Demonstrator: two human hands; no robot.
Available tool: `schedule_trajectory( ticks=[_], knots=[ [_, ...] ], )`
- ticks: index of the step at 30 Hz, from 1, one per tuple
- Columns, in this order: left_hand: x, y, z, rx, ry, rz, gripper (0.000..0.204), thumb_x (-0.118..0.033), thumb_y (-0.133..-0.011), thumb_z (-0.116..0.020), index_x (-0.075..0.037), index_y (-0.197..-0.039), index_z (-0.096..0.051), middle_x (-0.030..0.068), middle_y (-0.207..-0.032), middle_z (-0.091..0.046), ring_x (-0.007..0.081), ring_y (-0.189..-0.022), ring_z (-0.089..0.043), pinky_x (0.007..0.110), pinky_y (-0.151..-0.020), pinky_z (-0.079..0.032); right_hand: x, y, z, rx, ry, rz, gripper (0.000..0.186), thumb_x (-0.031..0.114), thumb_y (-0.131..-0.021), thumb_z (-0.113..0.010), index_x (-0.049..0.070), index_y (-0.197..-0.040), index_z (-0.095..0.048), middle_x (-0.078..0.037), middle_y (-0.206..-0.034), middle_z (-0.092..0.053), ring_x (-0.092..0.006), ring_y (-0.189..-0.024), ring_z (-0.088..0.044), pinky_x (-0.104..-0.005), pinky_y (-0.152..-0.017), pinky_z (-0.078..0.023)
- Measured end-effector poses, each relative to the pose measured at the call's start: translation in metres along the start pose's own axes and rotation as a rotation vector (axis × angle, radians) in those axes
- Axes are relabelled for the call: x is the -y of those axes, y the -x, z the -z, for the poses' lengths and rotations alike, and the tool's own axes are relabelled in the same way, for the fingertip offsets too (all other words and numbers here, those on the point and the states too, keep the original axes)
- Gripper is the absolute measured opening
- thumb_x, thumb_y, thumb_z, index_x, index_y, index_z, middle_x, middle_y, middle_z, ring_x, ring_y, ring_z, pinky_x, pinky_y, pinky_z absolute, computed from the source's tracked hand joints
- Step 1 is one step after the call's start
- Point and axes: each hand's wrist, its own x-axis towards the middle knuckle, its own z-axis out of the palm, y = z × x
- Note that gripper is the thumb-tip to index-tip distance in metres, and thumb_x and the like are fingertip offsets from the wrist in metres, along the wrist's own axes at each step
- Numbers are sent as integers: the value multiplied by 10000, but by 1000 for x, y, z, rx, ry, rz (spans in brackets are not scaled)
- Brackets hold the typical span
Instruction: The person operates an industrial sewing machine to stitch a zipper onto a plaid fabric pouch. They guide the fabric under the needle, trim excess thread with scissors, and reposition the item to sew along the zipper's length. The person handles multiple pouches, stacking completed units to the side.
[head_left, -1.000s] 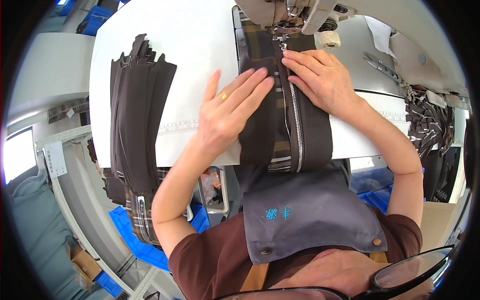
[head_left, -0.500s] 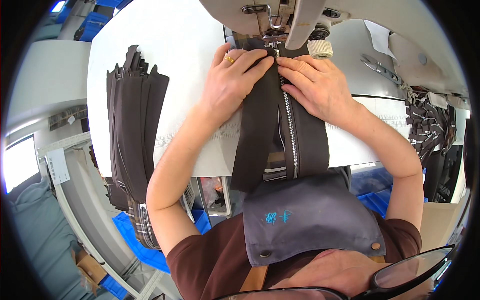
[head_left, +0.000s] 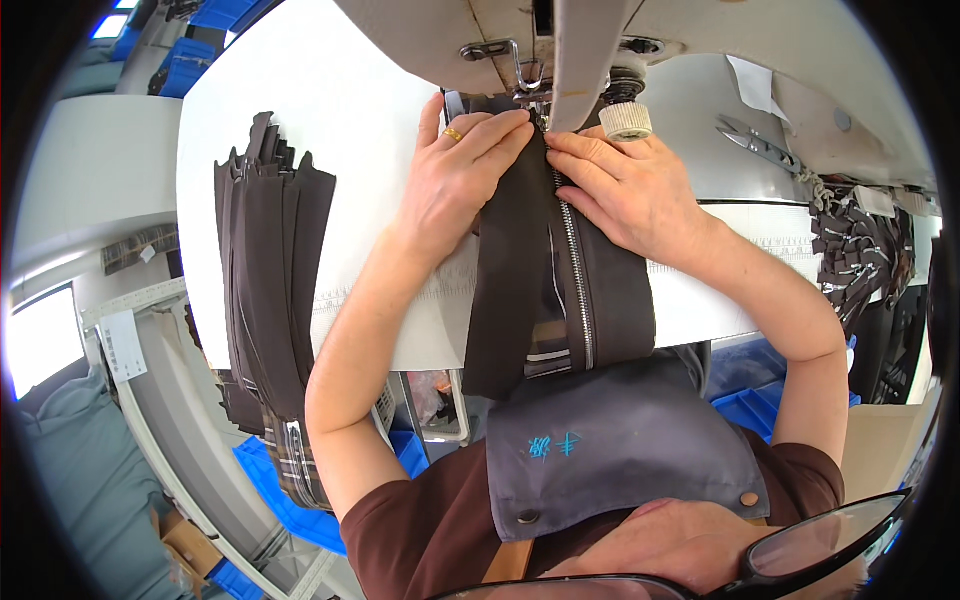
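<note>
A dark brown fabric piece with a silver metal zipper runs lengthwise under the sewing machine's presser foot. My left hand, a gold ring on one finger, pinches the fabric's left part, its fingertips right beside the foot. On the zipper's right, my right hand holds the zipper edge, fingers together and thumb lying along the teeth. Its fingertips are just below the foot. Plaid lining shows through a gap left of the teeth. The needle point and the fabric under the foot are hidden.
Overhead is the sewing machine head with a ridged knob. A stack of dark strips hangs over the white table's left edge. Thread snips lie at right, near a bundle of zipper pieces. Blue bins stand below.
The view has shifted slightly, so the machine and table sit lower in it. Both hands, keeping their grip, are slightly closer to the presser foot with the fabric.
</note>
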Motion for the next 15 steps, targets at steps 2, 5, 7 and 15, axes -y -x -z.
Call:
schedule_trajectory(
  ticks=[2,5,7,15],
  knots=[
    [0,-1,1,3,-9,-7,386,-41,-705,-593,-68,-1087,-641,5,-1154,-595,177,-1032,-564,521,-1052,-271,0,0,1,0,-1,-3,276,197,-754,-693,51,-977,-623,-13,-1071,-612,-181,-936,-553,-314,-735,-455],
    [-1,-2,3,14,-2,-1,404,-49,-706,-601,-79,-1108,-632,13,-1162,-599,188,-1026,-572,542,-1052,-260,1,0,2,1,-10,-4,266,188,-757,-686,49,-975,-624,-16,-1071,-612,-183,-938,-553,-315,-738,-454],
    [-4,-1,5,44,10,24,430,-56,-707,-611,-97,-1135,-622,21,-1170,-600,200,-1028,-576,569,-1046,-253,1,0,3,0,-15,-3,258,172,-758,-677,46,-976,-626,-19,-1073,-612,-184,-939,-553,-315,-740,-454],
    [-16,3,6,103,38,97,466,-53,-729,-607,-135,-1188,-597,63,-1249,-557,223,-1101,-544,623,-1016,-253,0,0,4,5,-19,-7,267,116,-741,-657,31,-993,-632,-34,-1072,-622,-198,-949,-561,-326,-760,-462]
  ],
)
